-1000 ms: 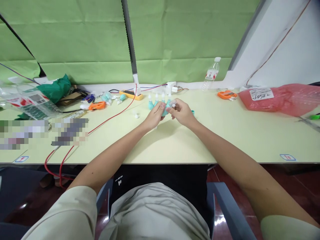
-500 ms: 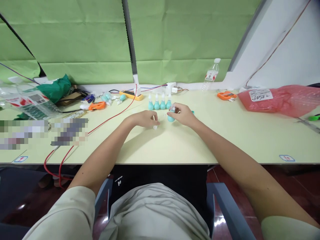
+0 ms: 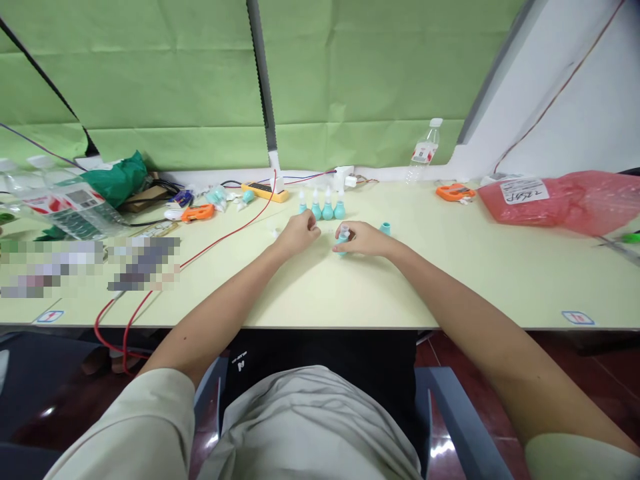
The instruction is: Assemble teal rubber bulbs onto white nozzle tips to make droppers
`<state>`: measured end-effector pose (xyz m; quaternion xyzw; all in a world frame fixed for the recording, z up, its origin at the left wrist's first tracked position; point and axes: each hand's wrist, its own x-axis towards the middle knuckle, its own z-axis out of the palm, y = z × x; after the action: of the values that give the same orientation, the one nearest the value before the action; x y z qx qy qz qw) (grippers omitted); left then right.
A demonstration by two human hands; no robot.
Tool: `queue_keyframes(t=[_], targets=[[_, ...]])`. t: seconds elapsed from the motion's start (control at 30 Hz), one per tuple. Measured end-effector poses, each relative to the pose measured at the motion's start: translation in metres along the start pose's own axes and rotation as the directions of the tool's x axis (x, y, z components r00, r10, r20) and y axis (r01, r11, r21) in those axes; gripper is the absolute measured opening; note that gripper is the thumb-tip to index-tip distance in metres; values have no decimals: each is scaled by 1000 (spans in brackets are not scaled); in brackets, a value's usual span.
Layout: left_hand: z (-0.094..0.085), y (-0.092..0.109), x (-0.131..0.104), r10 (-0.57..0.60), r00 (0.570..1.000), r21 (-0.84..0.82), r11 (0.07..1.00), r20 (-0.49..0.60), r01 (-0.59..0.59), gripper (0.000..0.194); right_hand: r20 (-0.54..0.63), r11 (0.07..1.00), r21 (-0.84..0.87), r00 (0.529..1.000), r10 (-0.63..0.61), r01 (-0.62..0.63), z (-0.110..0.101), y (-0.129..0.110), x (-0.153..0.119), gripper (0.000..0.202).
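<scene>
Several teal bulbs with pale nozzles (image 3: 327,211) stand in a row towards the back of the table. My left hand (image 3: 300,231) is just in front of the row's left end, its fingers curled together; whatever it may hold is hidden. My right hand (image 3: 361,239) grips another teal bulb (image 3: 343,242) with a clear top, upright near the table surface. Behind my right wrist stands a small teal piece (image 3: 385,228). A small white piece (image 3: 275,232) lies left of my left hand.
Orange cutters (image 3: 199,213), a yellow meter (image 3: 265,192) and large bottles (image 3: 75,207) are at the left. A clear bottle (image 3: 424,152), another orange tool (image 3: 455,193) and a red plastic bag (image 3: 565,203) are at the right. A red cable (image 3: 227,235) crosses the left side.
My left hand has moved back towards the row, and the white piece it was at no longer shows there. My right hand has come slightly nearer with its bulb, uncovering the small teal piece.
</scene>
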<state>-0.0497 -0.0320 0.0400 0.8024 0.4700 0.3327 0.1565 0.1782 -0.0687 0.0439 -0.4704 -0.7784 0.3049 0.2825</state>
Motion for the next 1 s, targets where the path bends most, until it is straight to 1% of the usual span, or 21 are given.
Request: queue_keyframes(t=[0.07, 0.13, 0.23, 0.3, 0.4, 0.5, 0.6, 0.73, 0.8, 0.83, 0.9, 0.93, 0.97, 1.0], targets=[[12, -5, 4, 92, 996, 23, 995, -17, -92, 26, -13, 1000, 21, 1000, -9, 9, 1, 1, 1, 39], [24, -9, 10, 169, 985, 68, 983, -17, -168, 32, -63, 997, 61, 997, -43, 47, 0, 2, 2, 42], [38, -16, 20, 203, 979, 104, 974, -3, -201, 26, -141, 981, 168, 987, -78, 101, -1, 6, 5, 54], [43, -20, 26, 208, 978, 110, 972, 2, -207, 24, -200, 961, 259, 979, -48, 100, -2, 7, 8, 64], [46, -24, 29, 227, 974, 103, 968, 8, -227, 22, -302, 928, 360, 953, 19, 95, -4, 9, 11, 72], [46, -24, 30, 232, 972, 106, 966, 40, -235, 22, -363, 912, 395, 931, 42, 112, -6, 8, 12, 73], [47, -22, 31, 237, 970, 127, 962, 62, -243, 24, -380, 909, 401, 924, 47, 118, -6, 8, 12, 72], [48, -19, 30, 208, 977, 130, 968, 47, -213, 24, -373, 914, 388, 927, 42, 115, -5, 10, 14, 71], [43, -16, 29, 190, 982, 79, 978, 10, -191, 22, -381, 918, 378, 924, 34, 122, -5, 10, 14, 70], [40, -15, 28, 163, 986, 30, 986, -23, -162, 20, -392, 921, 368, 920, 25, 132, -5, 9, 13, 68], [29, -10, 24, 33, 995, -146, 988, -92, -46, 15, -432, 931, 322, 902, -16, 171, -6, 5, 10, 62], [22, -6, 21, -59, 992, -270, 962, -109, 27, 15, -459, 939, 281, 887, -52, 200, -6, 2, 8, 57], [16, -2, 18, -141, 985, -405, 910, -101, 89, 17, -491, 946, 223, 865, -101, 237, -7, -2, 5, 50], [10, 3, 15, -187, 979, -529, 841, -81, 117, 20, -519, 949, 150, 839, -163, 278, -7, -6, 2, 42]])
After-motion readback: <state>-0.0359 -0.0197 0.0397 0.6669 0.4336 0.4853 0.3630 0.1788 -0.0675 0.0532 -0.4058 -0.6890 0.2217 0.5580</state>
